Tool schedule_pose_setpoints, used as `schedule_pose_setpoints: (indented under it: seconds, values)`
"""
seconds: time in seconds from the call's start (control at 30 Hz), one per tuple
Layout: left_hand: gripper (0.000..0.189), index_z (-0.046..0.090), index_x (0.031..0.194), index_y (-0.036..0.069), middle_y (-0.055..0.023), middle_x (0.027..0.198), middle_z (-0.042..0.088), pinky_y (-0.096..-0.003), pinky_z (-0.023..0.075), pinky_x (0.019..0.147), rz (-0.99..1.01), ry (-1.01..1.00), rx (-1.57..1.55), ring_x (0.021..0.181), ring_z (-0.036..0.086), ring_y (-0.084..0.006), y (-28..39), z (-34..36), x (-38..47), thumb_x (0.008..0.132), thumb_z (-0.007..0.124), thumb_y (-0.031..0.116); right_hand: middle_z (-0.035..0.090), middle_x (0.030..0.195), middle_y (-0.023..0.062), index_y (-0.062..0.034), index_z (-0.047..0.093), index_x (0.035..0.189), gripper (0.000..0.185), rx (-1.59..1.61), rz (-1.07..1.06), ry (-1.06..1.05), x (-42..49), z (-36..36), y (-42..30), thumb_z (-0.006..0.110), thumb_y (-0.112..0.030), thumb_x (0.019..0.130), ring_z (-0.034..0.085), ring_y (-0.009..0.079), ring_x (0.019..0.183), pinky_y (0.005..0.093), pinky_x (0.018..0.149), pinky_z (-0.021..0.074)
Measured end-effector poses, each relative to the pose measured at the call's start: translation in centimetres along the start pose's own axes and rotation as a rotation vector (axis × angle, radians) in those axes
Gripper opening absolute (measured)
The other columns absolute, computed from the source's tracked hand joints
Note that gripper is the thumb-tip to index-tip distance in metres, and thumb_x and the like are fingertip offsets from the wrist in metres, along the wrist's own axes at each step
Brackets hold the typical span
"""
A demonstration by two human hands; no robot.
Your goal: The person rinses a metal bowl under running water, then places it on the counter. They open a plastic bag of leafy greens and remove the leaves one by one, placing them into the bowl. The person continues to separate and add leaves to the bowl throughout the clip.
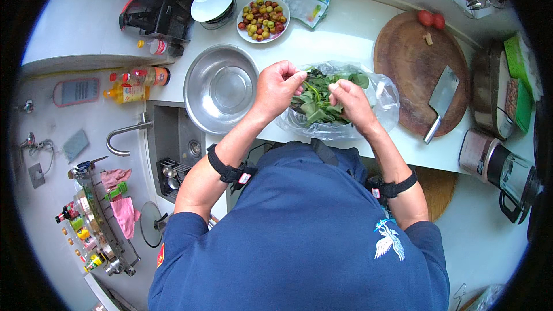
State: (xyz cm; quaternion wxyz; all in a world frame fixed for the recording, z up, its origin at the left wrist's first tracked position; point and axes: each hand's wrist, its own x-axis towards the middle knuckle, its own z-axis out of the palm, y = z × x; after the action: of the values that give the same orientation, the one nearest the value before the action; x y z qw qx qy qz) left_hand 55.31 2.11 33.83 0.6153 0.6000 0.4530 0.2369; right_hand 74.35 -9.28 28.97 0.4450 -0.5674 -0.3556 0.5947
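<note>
Leafy greens (317,106) lie in an open clear plastic bag (384,95) on the white counter before me. My left hand (281,88) is over the bag's left side, thumb and forefinger pinched on a thin green stem. At the right side of the greens, my right hand (351,101) has its thumb and fingers closed together against the leaves; whether it pinches a stem is too small to tell. To the left of the bag sits a steel basin (231,88) with nothing visible in it.
On the right, a round wooden cutting board (399,60) bears a cleaver (445,90), two tomatoes (430,20) and a small pale piece. Farther back stand a plate of small fruits (262,19) and a green-and-clear packet (306,2). A sink (166,116) lies left, a blender (510,172) right.
</note>
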Motion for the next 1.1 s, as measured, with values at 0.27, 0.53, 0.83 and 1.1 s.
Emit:
schedule_pose_setpoints:
  seconds: [0.27,0.53,0.83,1.1]
  values:
    - [0.017,0.061,0.078,0.002,-0.0003,0.065,0.062,-0.0224,0.044,0.05,0.131,0.021,0.264,0.055,0.055,-0.0051,0.0,1.1,-0.1,0.089,0.071,0.01,0.059,0.066,0.0084,-0.0022,0.059,0.08,0.022,-0.396,-0.218,0.218,-0.4,3.0,-1.1,0.068,-0.021,0.086,0.056,0.0196,0.059,0.0359,0.056,0.0442]
    - [0.021,0.065,0.072,0.0,-0.0078,0.062,0.063,-0.0317,0.0461,0.054,0.044,-0.033,0.283,0.056,0.055,-0.0115,-0.2,1.3,-0.3,0.082,0.075,0.015,0.054,0.066,0.024,0.004,0.054,0.071,0.028,-0.629,-0.233,0.23,-0.2,2.2,-1.1,0.057,-0.02,0.085,0.054,0.0361,0.059,0.0463,0.058,0.0419]
    - [0.021,0.062,0.072,0.002,-0.0013,0.061,0.061,-0.0246,0.0448,0.047,0.012,-0.09,0.274,0.052,0.056,-0.0064,-2.2,3.1,-1.2,0.087,0.072,0.011,0.056,0.066,0.0275,0.0057,0.058,0.066,0.036,-0.705,-0.037,0.179,1.9,0.8,2.2,0.053,-0.027,0.081,0.059,0.0405,0.061,0.0513,0.06,0.0432]
    - [0.022,0.061,0.072,0.003,0.0002,0.061,0.06,-0.0244,0.045,0.046,0.043,-0.019,0.186,0.052,0.055,-0.0064,-0.9,1.6,-1.1,0.088,0.073,0.012,0.053,0.058,0.015,0.0036,0.055,0.066,0.034,-0.663,0.008,0.251,0.2,-2.0,1.8,0.057,-0.024,0.087,0.054,0.0208,0.056,0.0412,0.056,0.0429]
